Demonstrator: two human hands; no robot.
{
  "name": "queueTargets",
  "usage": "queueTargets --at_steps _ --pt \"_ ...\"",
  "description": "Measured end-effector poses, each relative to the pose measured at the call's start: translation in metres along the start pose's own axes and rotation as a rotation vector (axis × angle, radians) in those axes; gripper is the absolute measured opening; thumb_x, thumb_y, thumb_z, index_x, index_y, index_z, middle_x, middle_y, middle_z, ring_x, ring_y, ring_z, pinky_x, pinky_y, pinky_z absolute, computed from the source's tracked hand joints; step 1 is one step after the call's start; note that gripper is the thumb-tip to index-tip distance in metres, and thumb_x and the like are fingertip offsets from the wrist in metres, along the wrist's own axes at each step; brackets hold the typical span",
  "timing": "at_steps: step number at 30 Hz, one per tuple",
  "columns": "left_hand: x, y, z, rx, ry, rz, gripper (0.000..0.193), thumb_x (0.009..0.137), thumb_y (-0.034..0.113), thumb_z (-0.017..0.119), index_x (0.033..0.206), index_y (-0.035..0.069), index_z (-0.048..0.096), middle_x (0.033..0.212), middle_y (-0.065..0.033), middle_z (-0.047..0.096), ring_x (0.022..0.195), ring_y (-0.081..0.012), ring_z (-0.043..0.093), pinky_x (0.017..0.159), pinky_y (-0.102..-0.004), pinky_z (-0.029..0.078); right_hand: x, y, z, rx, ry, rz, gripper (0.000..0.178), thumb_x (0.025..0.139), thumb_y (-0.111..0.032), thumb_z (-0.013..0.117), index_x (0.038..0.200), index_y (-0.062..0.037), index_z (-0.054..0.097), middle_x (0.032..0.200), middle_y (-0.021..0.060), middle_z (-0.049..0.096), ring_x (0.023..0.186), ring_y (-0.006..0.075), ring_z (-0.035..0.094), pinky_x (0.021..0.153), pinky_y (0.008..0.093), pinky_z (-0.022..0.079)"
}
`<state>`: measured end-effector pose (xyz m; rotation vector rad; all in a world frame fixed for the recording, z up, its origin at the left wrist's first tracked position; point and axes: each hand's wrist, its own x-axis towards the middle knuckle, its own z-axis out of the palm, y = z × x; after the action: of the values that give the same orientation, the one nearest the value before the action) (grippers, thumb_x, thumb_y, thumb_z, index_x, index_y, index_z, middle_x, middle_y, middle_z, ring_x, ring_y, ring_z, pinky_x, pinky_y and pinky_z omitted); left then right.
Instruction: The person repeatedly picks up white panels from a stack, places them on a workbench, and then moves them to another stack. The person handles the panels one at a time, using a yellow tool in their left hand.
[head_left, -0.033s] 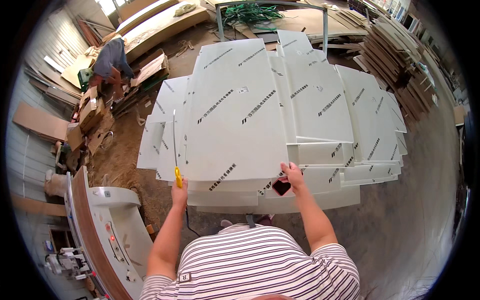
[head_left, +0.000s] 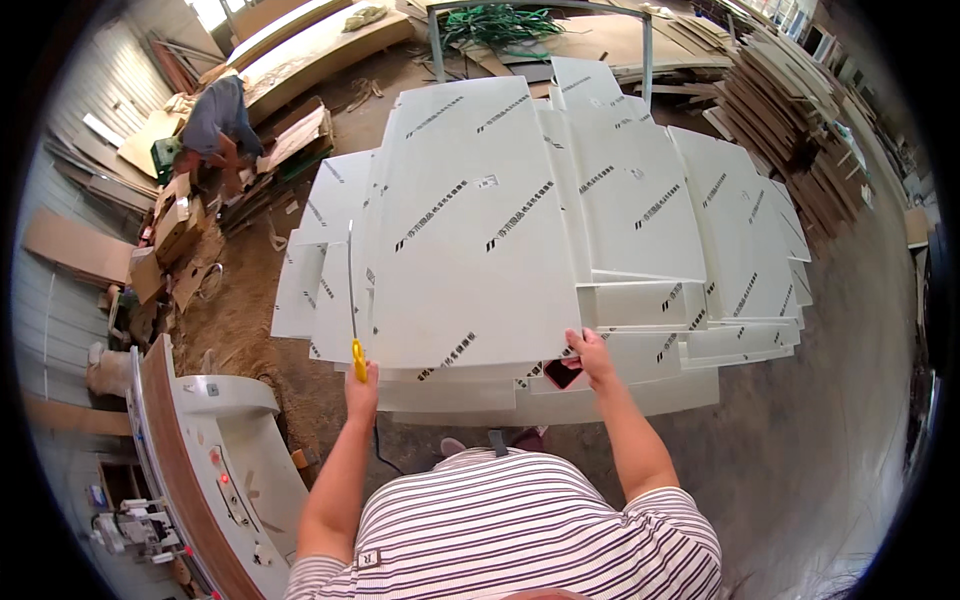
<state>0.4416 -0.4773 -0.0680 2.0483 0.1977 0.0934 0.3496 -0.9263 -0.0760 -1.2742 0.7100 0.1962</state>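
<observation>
A large white panel with dark printed markings lies on top of a stack of similar panels. My right hand grips its near right corner, thumb on top. At the near left corner, my left hand is closed around a yellow-handled tool with a long thin metal blade pointing away from me. Whether the left fingers also hold the panel edge cannot be seen. Just below the right hand, a dark phone-like object with a pinkish rim lies on a lower board, partly covered by the panel.
Other white panels overlap to the right. A person bends over cardboard and boards at the far left. A white machine with a brown edge stands close on my left. Brown boards are piled far right, beyond a metal frame.
The top panel's near edge has shifted slightly toward me and right, covering more of the phone-like object. Both hands moved slightly with it, keeping their grips.
</observation>
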Motion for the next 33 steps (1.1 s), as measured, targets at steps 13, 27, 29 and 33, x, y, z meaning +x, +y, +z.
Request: queueTargets --at_steps 13,27,29,33 --pt "-0.111 0.013 -0.031 0.178 -0.295 0.136 0.020 0.081 0.018 0.069 0.088 0.003 0.057 0.082 -0.0152 0.054 0.078 -0.0347 0.055 0.069 -0.0408 0.044 -0.120 0.020 -0.041 -0.002 0.176 -0.165 0.026 0.086 -0.022 0.066 0.102 -0.0025 0.058 0.092 0.0014 0.062 0.081 0.0052 0.054 0.072 0.0221 0.042" --pt "-0.098 0.213 -0.101 -0.727 -0.647 0.353 0.039 0.077 0.007 0.075 0.101 0.007 0.044 0.123 -0.0134 0.046 0.111 -0.0218 0.056 0.088 -0.0323 0.048 -0.270 -0.199 0.216 -0.736 0.107 -0.928 0.031 0.080 -0.025 0.065 0.067 -0.0002 0.050 0.051 0.0102 0.052 0.045 0.0147 0.052 0.044 0.0307 0.040" --pt "-0.098 0.231 -0.116 -0.681 -0.579 0.559 0.046 0.074 0.006 0.077 0.104 0.008 0.043 0.128 -0.0145 0.043 0.118 -0.0240 0.051 0.094 -0.0339 0.045 -0.263 -0.188 0.254 -0.488 -0.154 -0.918 0.035 0.087 -0.033 0.060 0.078 -0.0009 0.051 0.060 0.0127 0.056 0.053 0.0197 0.057 0.051 0.0323 0.044" --pt "-0.101 0.227 -0.143 -0.461 -0.243 0.671 0.050 0.074 0.002 0.075 0.111 0.007 0.041 0.125 -0.0131 0.045 0.113 -0.0212 0.050 0.093 -0.0320 0.042 -0.143 -0.074 0.280 -0.526 -0.348 -0.644 0.054 0.095 -0.052 0.039 0.102 0.0005 0.051 0.089 0.0183 0.061 0.079 0.0243 0.063 0.069 0.0353 0.049"
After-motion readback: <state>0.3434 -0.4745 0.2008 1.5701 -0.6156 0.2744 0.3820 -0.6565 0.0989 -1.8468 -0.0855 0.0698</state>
